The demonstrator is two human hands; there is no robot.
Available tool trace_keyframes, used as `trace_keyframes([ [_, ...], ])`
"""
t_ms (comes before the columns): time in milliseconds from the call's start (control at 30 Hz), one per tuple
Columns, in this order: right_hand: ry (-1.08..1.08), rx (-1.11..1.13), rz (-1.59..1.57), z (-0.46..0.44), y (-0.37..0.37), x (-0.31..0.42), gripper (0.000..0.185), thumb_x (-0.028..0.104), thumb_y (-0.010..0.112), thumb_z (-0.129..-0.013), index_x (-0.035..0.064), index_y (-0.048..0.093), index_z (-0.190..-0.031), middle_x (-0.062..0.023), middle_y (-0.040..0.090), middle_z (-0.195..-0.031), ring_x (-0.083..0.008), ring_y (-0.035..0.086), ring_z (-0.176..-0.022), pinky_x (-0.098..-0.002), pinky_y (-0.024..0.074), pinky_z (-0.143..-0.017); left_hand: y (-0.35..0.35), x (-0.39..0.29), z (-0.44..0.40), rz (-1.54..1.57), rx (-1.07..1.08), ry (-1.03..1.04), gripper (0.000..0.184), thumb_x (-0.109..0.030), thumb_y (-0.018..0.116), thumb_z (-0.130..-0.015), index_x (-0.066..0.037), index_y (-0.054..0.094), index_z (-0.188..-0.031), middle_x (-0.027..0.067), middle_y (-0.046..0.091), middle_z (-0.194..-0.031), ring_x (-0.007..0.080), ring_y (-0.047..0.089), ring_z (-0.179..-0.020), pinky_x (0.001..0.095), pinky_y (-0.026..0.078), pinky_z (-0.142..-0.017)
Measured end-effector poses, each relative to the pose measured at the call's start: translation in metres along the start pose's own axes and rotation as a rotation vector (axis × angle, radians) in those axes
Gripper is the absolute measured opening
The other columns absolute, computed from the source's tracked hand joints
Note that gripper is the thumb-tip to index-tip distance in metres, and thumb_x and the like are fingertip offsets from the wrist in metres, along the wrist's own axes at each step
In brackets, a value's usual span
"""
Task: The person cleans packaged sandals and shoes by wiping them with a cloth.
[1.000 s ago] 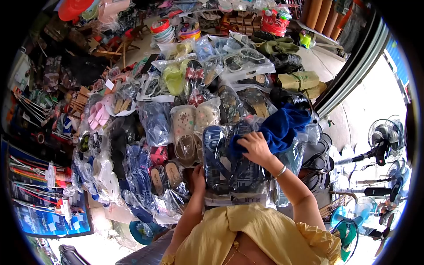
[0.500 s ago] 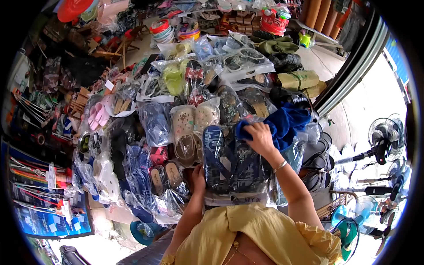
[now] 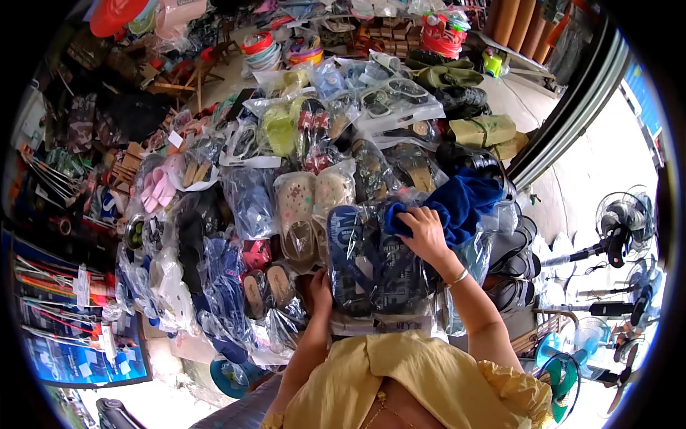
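A pair of navy flip-flops in a clear plastic bag (image 3: 350,275) lies right in front of me, with pale lettering on the soles. At its left edge is my left hand (image 3: 321,292), fingers curled against the bag and partly in shadow. My right hand (image 3: 429,239) is closed on a dark blue cloth (image 3: 468,204), pressing a bunched end onto the upper right of the bag. The rest of the cloth trails to the right over neighbouring shoes. Tan slippers (image 3: 269,286) lie left of my left hand, and beige patterned clogs (image 3: 296,204) sit just beyond.
Bagged shoes and sandals cover the display all around. Fans (image 3: 620,222) stand at the right, beside a metal door frame (image 3: 572,107). Stacked basins (image 3: 262,53) are at the back, and a blue rack with thin rods (image 3: 78,314) is at the left.
My right hand has slid slightly right and down with the cloth across the bag. My left hand stays at the bag's left edge.
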State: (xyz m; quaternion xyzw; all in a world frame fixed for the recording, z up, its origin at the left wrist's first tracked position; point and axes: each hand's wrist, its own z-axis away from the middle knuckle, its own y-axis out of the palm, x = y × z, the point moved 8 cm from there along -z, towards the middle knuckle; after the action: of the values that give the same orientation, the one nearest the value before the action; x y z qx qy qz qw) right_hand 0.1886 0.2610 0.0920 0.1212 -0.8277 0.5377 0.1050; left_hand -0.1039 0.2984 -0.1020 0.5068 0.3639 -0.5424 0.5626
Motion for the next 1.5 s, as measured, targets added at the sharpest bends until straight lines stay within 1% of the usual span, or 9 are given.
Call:
trace_keyframes([
  [67, -0.007, -0.005, -0.061, 0.001, -0.006, 0.011, 0.048, 0.017, 0.083, -0.067, 0.0127, 0.067, -0.113, -0.0063, 0.064, -0.108, -0.0271, 0.058, -0.104, -0.0399, 0.0420, -0.091, -0.004, -0.005, 0.001, -0.036, -0.022, 0.025, 0.017, -0.010, 0.055, -0.101, 0.001, 0.067, -0.104, 0.0015, 0.067, -0.094, 0.0080, 0.059, -0.085, 0.0238, 0.046, -0.078],
  [200, -0.291, 0.155, -0.060, 0.032, 0.009, 0.055, 0.056, 0.018, 0.085, -0.064, 0.0139, 0.066, -0.116, -0.0065, 0.063, -0.112, -0.0266, 0.058, -0.104, -0.0410, 0.0421, -0.093, 0.000, -0.003, 0.003, -0.008, -0.012, 0.022, 0.019, -0.012, 0.056, -0.102, 0.002, 0.068, -0.106, 0.0021, 0.068, -0.095, 0.0085, 0.060, -0.086, 0.0239, 0.047, -0.079],
  [467, 0.013, -0.058, -0.010, 0.006, -0.008, 0.004, 0.052, 0.011, 0.081, -0.064, 0.0117, 0.066, -0.113, -0.0080, 0.063, -0.110, -0.0280, 0.057, -0.105, -0.0412, 0.0421, -0.091, -0.001, -0.008, 0.001, -0.014, -0.006, 0.004, 0.020, -0.012, 0.055, -0.102, 0.003, 0.067, -0.109, 0.0028, 0.068, -0.096, 0.0090, 0.060, -0.086, 0.0240, 0.047, -0.079],
  [533, -0.071, -0.032, -0.098, 0.015, -0.011, 0.025, 0.051, 0.011, 0.081, -0.063, 0.0115, 0.067, -0.112, -0.0085, 0.064, -0.111, -0.0280, 0.058, -0.104, -0.0410, 0.0423, -0.091, -0.005, -0.006, 0.001, -0.151, -0.004, 0.060, 0.020, -0.010, 0.055, -0.102, 0.003, 0.067, -0.110, 0.0028, 0.068, -0.097, 0.0089, 0.060, -0.086, 0.0240, 0.047, -0.079],
  [667, -0.308, 0.173, -0.060, 0.044, 0.004, 0.056, 0.059, 0.017, 0.084, -0.061, 0.0139, 0.066, -0.117, -0.0074, 0.063, -0.116, -0.0270, 0.058, -0.108, -0.0401, 0.0417, -0.095, -0.004, 0.008, 0.001, 0.009, -0.006, -0.038, 0.019, -0.010, 0.054, -0.102, 0.002, 0.066, -0.110, 0.0029, 0.067, -0.097, 0.0097, 0.060, -0.088, 0.0244, 0.047, -0.081],
  [867, -0.037, -0.012, -0.006, 0.017, -0.011, 0.016, 0.055, 0.012, 0.084, -0.062, 0.0110, 0.066, -0.114, -0.0082, 0.063, -0.113, -0.0287, 0.057, -0.105, -0.0409, 0.0415, -0.093, -0.009, 0.016, -0.008, -0.006, 0.025, 0.011, 0.019, -0.011, 0.054, -0.102, 0.002, 0.066, -0.109, 0.0018, 0.068, -0.096, 0.0092, 0.060, -0.085, 0.0237, 0.047, -0.079],
  [1067, -0.328, 0.140, -0.083, 0.051, -0.001, 0.062, 0.060, 0.016, 0.085, -0.059, 0.0143, 0.066, -0.116, -0.0074, 0.063, -0.115, -0.0277, 0.058, -0.105, -0.0412, 0.0421, -0.094, 0.000, -0.002, 0.003, 0.014, -0.007, -0.004, 0.019, -0.012, 0.055, -0.102, 0.001, 0.067, -0.108, 0.0006, 0.068, -0.094, 0.0075, 0.060, -0.083, 0.0231, 0.047, -0.077],
  [1333, -0.044, -0.004, -0.063, 0.029, -0.013, 0.032, 0.058, 0.012, 0.083, -0.061, 0.0111, 0.066, -0.116, -0.0086, 0.063, -0.115, -0.0293, 0.057, -0.108, -0.0427, 0.0419, -0.095, -0.003, -0.002, 0.001, 0.012, -0.012, 0.004, 0.021, -0.012, 0.054, -0.102, 0.001, 0.067, -0.112, 0.0021, 0.068, -0.096, 0.0084, 0.061, -0.085, 0.0234, 0.047, -0.079],
  [1500, -0.317, 0.163, -0.080, 0.057, -0.005, 0.067, 0.062, 0.016, 0.084, -0.058, 0.0143, 0.065, -0.117, -0.0075, 0.062, -0.117, -0.0271, 0.057, -0.108, -0.0417, 0.0421, -0.095, -0.007, 0.012, -0.005, -0.031, -0.007, -0.006, 0.021, -0.012, 0.054, -0.101, 0.003, 0.066, -0.110, 0.0038, 0.068, -0.097, 0.0102, 0.060, -0.089, 0.0253, 0.047, -0.081],
])
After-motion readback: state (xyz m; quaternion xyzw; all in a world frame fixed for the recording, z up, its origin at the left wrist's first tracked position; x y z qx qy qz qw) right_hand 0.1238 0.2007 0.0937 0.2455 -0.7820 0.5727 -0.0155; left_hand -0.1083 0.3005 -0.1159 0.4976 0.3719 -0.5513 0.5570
